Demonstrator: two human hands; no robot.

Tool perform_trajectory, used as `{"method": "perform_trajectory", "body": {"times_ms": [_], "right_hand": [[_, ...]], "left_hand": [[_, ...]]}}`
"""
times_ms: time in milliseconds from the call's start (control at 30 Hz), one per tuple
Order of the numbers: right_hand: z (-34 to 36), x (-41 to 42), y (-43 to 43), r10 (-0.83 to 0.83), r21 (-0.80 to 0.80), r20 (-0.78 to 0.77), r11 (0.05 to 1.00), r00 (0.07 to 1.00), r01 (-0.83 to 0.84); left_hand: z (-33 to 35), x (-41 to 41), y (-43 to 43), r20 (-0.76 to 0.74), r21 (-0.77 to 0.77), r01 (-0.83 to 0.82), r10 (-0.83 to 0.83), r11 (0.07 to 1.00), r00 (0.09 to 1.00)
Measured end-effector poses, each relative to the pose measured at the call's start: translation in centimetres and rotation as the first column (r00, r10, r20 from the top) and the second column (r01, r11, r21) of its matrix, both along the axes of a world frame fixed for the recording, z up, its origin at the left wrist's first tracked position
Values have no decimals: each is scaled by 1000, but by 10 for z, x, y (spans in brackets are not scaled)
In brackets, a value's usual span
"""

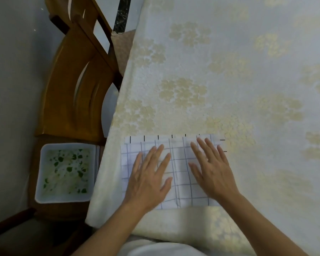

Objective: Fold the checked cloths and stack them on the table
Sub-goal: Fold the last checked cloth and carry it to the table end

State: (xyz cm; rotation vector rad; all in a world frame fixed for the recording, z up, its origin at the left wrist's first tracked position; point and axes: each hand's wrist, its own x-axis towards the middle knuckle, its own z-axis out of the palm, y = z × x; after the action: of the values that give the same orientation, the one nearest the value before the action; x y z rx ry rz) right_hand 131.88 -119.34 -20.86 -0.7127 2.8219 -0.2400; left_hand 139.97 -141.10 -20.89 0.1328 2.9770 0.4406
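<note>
A person's left hand [149,174] and right hand [211,166] press flat, fingers straight and spread, on a folded white cloth with a blue-grey check [181,182], which lies at the near left edge of a table covered in a pale cream floral tablecloth [220,74]. Beside the table, a white square tub with a green-speckled inside [65,172] sits on a brown wooden chair [70,89].

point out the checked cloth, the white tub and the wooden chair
checked cloth [181,189]: head view, its middle
white tub [63,200]: head view, near rim
wooden chair [63,98]: head view, curved backrest
</note>
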Motion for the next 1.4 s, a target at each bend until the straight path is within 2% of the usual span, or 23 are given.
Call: {"method": "perform_trajectory", "body": {"times_ms": [200, 500, 700, 767, 867, 1000, 1267, 1400], "right_hand": [[-31, 54, 11, 4, 33, 12, 999, 1000, -4], [-52, 61, 33, -165, 105, -6, 981, 986, 165], [-55, 69, 36, -221, 110, -26, 969, 975, 222], [-49, 72, 31, -202, 84, -69, 975, 977, 207], [-44, 81, 9, -54, 39, -116, 997, 992, 59], [-55, 88, -13, 54, 29, -75, 998, 996, -52], [-58, 64, 34, -15, 127, -33, 992, 999, 19], [-56, 61, 30, -41, 99, -9, 994, 999, 42]], "left_hand": [[-25, 35, 23, 65, -125, -27, 35, 992, 997], [-53, 25, 18, 51, -122, 18, -11, 992, 999], [-58, 23, 19, 32, -127, 31, -27, 991, 999], [-52, 24, 22, 15, -124, 5, -3, 992, 1000], [-45, 41, 25, -35, -125, -70, 66, 990, 997], [-52, 72, 29, 0, -157, -96, 97, 983, 995], [-59, 91, 8, 43, -187, -234, 246, 954, 968], [-49, 78, 12, 31, -167, -246, 255, 955, 967]]}}
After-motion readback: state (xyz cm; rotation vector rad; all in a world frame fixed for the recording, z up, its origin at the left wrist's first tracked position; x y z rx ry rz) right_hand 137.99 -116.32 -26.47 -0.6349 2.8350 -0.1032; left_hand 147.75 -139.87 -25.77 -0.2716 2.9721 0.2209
